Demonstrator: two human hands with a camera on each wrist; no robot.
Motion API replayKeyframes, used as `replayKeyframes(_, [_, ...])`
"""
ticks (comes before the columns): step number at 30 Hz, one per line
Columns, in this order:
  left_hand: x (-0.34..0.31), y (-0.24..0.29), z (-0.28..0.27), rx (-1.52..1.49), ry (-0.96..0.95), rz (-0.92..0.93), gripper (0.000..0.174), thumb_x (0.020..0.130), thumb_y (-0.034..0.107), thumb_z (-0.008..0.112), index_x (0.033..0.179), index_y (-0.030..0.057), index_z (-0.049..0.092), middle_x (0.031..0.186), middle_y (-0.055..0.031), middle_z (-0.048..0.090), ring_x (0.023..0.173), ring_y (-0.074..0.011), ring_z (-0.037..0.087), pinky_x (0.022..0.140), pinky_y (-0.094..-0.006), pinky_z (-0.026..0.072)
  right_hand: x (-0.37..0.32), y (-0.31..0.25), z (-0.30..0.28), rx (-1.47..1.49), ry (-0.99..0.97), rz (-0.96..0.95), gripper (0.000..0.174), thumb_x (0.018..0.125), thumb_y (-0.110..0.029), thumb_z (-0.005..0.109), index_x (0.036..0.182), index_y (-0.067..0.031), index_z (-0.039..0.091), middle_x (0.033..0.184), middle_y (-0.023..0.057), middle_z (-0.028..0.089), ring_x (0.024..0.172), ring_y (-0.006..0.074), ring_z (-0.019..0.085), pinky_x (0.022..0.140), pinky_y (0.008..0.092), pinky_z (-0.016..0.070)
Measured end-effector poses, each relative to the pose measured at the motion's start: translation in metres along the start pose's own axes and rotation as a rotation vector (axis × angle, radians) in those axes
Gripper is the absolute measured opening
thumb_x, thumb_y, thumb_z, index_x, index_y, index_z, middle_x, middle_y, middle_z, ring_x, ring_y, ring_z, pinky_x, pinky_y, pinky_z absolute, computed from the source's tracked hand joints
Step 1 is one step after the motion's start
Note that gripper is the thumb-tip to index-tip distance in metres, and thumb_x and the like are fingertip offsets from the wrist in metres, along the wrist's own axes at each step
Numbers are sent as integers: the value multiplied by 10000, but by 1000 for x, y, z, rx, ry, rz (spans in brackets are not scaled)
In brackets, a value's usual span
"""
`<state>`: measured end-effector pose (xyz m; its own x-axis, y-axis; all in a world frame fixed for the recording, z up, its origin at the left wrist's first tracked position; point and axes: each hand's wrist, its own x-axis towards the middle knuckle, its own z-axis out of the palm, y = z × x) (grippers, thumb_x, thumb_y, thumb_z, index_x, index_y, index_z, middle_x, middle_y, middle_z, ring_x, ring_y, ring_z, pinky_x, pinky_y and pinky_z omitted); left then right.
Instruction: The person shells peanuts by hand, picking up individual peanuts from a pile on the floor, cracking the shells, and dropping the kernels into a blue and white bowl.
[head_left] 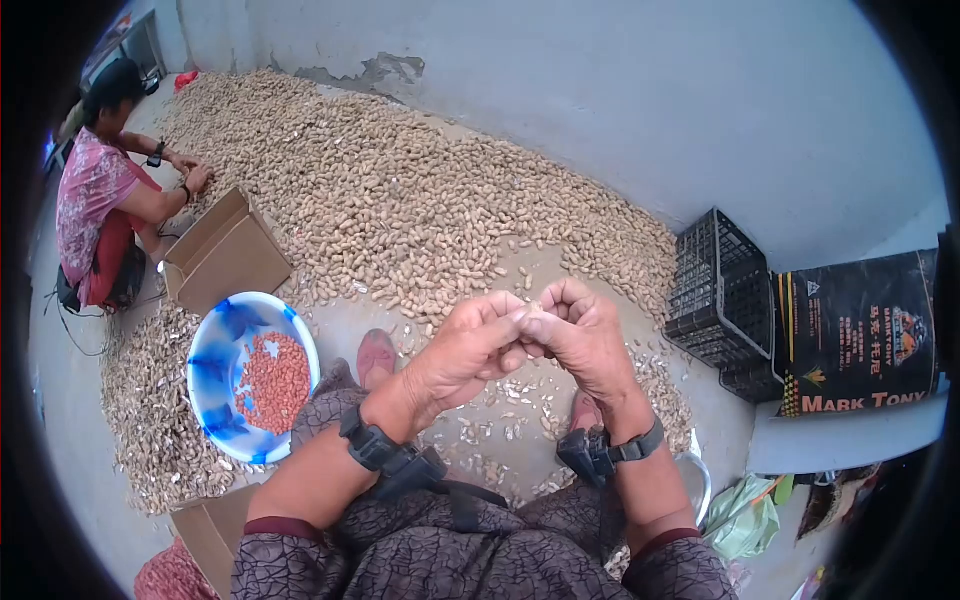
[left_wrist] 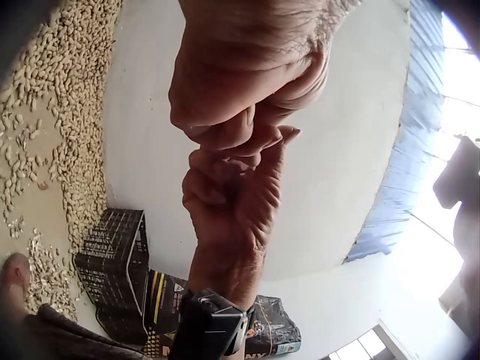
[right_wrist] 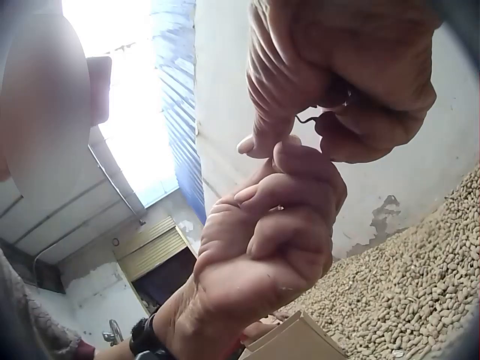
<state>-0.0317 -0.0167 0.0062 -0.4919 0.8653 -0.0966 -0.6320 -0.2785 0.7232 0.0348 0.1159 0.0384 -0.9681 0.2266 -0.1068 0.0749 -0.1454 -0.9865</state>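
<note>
In the head view both hands meet fingertip to fingertip over the floor. My left hand [head_left: 460, 345] has its fingers curled and pinches a small pale peanut [head_left: 535, 308] at the thumb tip. From the other side my right hand [head_left: 588, 335] grips the same peanut between thumb and curled forefinger. Fingers hide most of it. In the left wrist view the left hand [left_wrist: 251, 67] stands above the right hand [left_wrist: 232, 199], tips touching. The right wrist view has the right hand [right_wrist: 349, 75] above the left hand [right_wrist: 270, 232], and the peanut is hidden there.
A blue-and-white basin [head_left: 205, 375] holds shelled red peanuts [head_left: 275, 385]. Unshelled peanuts [head_left: 400, 200] form a wide heap along the wall. Broken shells [head_left: 160, 420] lie left. A cardboard box [head_left: 228, 255], a crouching person [head_left: 105, 195], black crates [head_left: 720, 290] and a black sack [head_left: 860, 330] stand around.
</note>
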Motion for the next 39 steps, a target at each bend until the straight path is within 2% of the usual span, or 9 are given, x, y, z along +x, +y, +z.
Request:
replayKeyframes(5, [-4,-7,16,-37,-58,60,209,865,162,500,1001,4,514,824,-61,571,536,-22,423,437,-113,304,-14,-7,-8,16,5,47,302,728,-51,658,976,38,511,735,47,579,628,78,549,560,187,447])
replayKeyframes(7, [-4,-11,17,-12,-45,75,222,869,162,495,996,-19,519,797,-29,558,558,-22,444,496,-140,377,-17,0,-12,65,-4,40,324,730,-48,653,1004,42,503,755,51,586,642,78,552,571,185,448])
replayKeyframes(14, [2,-23,18,31,13,60,240,878,149,463,1031,-26,521,769,-18,552,556,-21,439,487,-143,365,-22,12,-22,250,15,144,372,750,-56,630,1077,43,482,806,54,598,658,74,552,558,167,423])
replayKeyframes(19, [11,-24,25,193,73,60,235,876,127,464,1033,-33,533,758,-18,556,525,-26,421,461,-147,324,-22,12,-22,219,29,139,397,762,-112,630,1100,38,486,757,16,580,569,26,490,461,137,358])
replayKeyframes(23, [13,-28,28,107,40,43,229,876,109,444,1022,-38,542,738,-24,553,529,-27,428,458,-146,320,-19,19,-24,279,-50,122,394,774,-160,622,1096,36,508,722,-3,568,483,0,427,382,125,280])
replayKeyframes(28, [6,-17,26,274,-1,118,246,886,147,416,998,-19,559,698,-9,538,530,-39,438,466,-164,354,-18,18,-22,383,-151,95,369,783,-167,611,1069,50,528,705,7,573,460,10,412,375,128,269])
replayKeyframes(32, [0,-17,24,127,-22,73,270,888,194,425,960,-13,581,656,-14,531,515,-48,437,451,-180,350,-20,15,-19,395,-167,82,355,778,-155,610,1047,65,537,684,17,569,449,13,391,374,127,257])
replayKeyframes(34, [0,-25,21,324,-6,186,328,878,229,441,1034,-40,547,696,-42,544,506,-55,403,438,-175,304,-22,17,-17,379,-120,77,342,778,-154,609,1035,64,544,673,14,562,449,12,389,372,128,256])
replayKeyframes(39, [-4,-23,24,518,-23,210,369,899,275,411,1059,-35,531,698,-29,534,513,-53,402,445,-172,306,-24,18,-15,324,-45,57,303,782,-150,604,996,61,564,639,-4,539,438,6,371,361,131,248])
